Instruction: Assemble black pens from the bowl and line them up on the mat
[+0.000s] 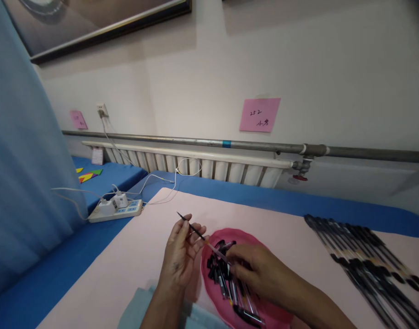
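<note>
My left hand (182,249) pinches a thin pen refill (196,231) between thumb and forefinger, its other fingers loosely spread. The refill is dark toward its upper left tip, with a yellowish band and a clear length below. At the clear lower end, the fingers of my right hand (254,272) are closed on it. Whether a clear barrel surrounds that end I cannot make out. Beneath my right hand is a pink scalloped bowl (206,274) holding black caps (214,269) and clear pen parts (234,292).
Several pens (374,265) lie in rows on the pink sheet (103,283) at the right. A power strip (132,208) with white chargers rests on the blue cover (75,256). Light blue cloth (136,306) lies near my left forearm. A radiator (209,169) lines the wall.
</note>
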Demonstrator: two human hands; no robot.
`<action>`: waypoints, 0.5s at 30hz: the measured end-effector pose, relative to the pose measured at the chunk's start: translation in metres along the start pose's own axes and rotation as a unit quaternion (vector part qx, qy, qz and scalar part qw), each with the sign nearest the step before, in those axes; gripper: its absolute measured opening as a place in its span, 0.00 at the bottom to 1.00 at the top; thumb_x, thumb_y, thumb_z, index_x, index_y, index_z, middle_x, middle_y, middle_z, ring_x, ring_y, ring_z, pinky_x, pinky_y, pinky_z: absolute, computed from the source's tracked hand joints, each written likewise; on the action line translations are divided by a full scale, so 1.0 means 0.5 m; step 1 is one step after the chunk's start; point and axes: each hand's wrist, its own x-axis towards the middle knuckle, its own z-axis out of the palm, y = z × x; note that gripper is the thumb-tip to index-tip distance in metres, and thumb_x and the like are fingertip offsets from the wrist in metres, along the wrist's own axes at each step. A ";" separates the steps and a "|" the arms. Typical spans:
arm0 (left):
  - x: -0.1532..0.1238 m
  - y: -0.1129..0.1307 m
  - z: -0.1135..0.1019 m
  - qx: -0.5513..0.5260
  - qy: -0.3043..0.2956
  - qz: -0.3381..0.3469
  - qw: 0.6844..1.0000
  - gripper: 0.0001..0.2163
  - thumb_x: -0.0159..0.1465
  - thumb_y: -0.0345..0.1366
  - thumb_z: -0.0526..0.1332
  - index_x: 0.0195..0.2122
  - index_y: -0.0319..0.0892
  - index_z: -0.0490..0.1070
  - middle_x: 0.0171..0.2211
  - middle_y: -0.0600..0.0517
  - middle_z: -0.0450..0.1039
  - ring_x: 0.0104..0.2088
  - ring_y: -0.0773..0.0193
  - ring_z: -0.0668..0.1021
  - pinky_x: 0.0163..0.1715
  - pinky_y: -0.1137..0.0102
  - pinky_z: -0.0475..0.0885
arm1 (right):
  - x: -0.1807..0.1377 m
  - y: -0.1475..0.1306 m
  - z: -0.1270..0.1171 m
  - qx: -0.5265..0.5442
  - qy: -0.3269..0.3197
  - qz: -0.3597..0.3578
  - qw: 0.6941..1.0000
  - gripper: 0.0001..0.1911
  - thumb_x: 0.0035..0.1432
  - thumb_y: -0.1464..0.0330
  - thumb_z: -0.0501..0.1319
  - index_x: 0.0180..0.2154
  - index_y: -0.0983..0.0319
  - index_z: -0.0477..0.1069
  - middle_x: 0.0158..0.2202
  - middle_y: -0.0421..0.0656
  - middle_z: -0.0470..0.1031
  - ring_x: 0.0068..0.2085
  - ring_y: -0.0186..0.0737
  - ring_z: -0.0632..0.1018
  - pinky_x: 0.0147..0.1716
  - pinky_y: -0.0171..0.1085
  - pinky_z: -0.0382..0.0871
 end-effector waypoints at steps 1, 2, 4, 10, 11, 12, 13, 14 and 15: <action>0.000 0.000 0.000 0.002 -0.002 0.000 1.000 0.13 0.54 0.33 0.66 0.39 0.41 0.68 0.26 0.52 0.75 0.30 0.64 0.79 0.31 0.69 0.74 | 0.000 0.000 0.000 0.000 0.002 -0.002 1.000 0.10 0.52 0.78 0.54 0.28 0.60 0.70 0.27 0.38 0.74 0.29 0.34 0.71 0.29 0.31 0.61; 0.000 -0.001 0.000 0.004 -0.003 0.001 1.000 0.13 0.54 0.34 0.67 0.39 0.41 0.68 0.26 0.52 0.75 0.30 0.64 0.79 0.31 0.70 0.74 | 0.000 -0.001 0.000 0.000 0.004 -0.005 1.000 0.10 0.52 0.78 0.54 0.27 0.60 0.70 0.27 0.38 0.74 0.30 0.34 0.71 0.29 0.31 0.61; -0.001 -0.004 0.001 0.008 -0.008 0.003 1.000 0.14 0.53 0.34 0.67 0.39 0.41 0.68 0.26 0.52 0.75 0.30 0.64 0.79 0.30 0.70 0.74 | 0.001 -0.003 -0.001 0.002 0.005 -0.004 1.000 0.10 0.51 0.78 0.54 0.26 0.61 0.70 0.27 0.38 0.73 0.29 0.34 0.72 0.28 0.31 0.61; -0.012 -0.035 0.005 0.048 -0.062 -0.041 0.996 0.13 0.52 0.35 0.68 0.38 0.39 0.71 0.31 0.47 0.78 0.33 0.62 0.79 0.33 0.71 0.73 | 0.006 -0.013 0.001 0.105 0.032 0.021 0.994 0.10 0.53 0.75 0.54 0.29 0.60 0.72 0.29 0.39 0.76 0.31 0.37 0.75 0.31 0.34 0.66; -0.014 -0.039 0.005 0.065 -0.078 -0.053 0.993 0.14 0.53 0.36 0.67 0.39 0.39 0.72 0.32 0.46 0.78 0.33 0.62 0.79 0.33 0.71 0.73 | 0.008 -0.015 0.002 0.140 0.035 0.022 0.989 0.11 0.53 0.75 0.54 0.31 0.59 0.73 0.30 0.40 0.77 0.32 0.38 0.75 0.32 0.34 0.67; -0.016 -0.043 0.005 0.080 -0.092 -0.063 0.991 0.15 0.54 0.37 0.67 0.41 0.39 0.72 0.34 0.45 0.78 0.34 0.62 0.79 0.33 0.71 0.72 | 0.009 -0.016 0.004 0.179 0.038 0.025 0.983 0.11 0.53 0.75 0.53 0.32 0.59 0.73 0.32 0.40 0.77 0.34 0.38 0.76 0.34 0.35 0.68; -0.018 -0.046 0.004 0.092 -0.103 -0.074 0.988 0.16 0.54 0.38 0.66 0.43 0.39 0.72 0.35 0.45 0.77 0.34 0.62 0.79 0.33 0.72 0.72 | 0.010 -0.017 0.005 0.217 0.042 0.031 0.975 0.11 0.52 0.75 0.54 0.34 0.59 0.73 0.33 0.40 0.78 0.35 0.39 0.76 0.35 0.36 0.69; -0.020 -0.048 0.004 0.101 -0.112 -0.088 0.985 0.17 0.55 0.40 0.66 0.44 0.39 0.72 0.37 0.44 0.77 0.34 0.62 0.79 0.32 0.72 0.73 | 0.011 -0.017 0.007 0.255 0.048 0.039 0.965 0.11 0.52 0.74 0.54 0.34 0.60 0.73 0.34 0.40 0.78 0.35 0.39 0.77 0.35 0.36 0.70; -0.023 -0.049 0.004 0.108 -0.119 -0.105 0.981 0.17 0.56 0.41 0.65 0.44 0.38 0.72 0.37 0.44 0.77 0.33 0.63 0.79 0.31 0.72 0.73 | 0.012 -0.016 0.008 0.289 0.054 0.051 0.954 0.10 0.52 0.74 0.55 0.35 0.60 0.73 0.34 0.40 0.78 0.35 0.38 0.77 0.35 0.36 0.70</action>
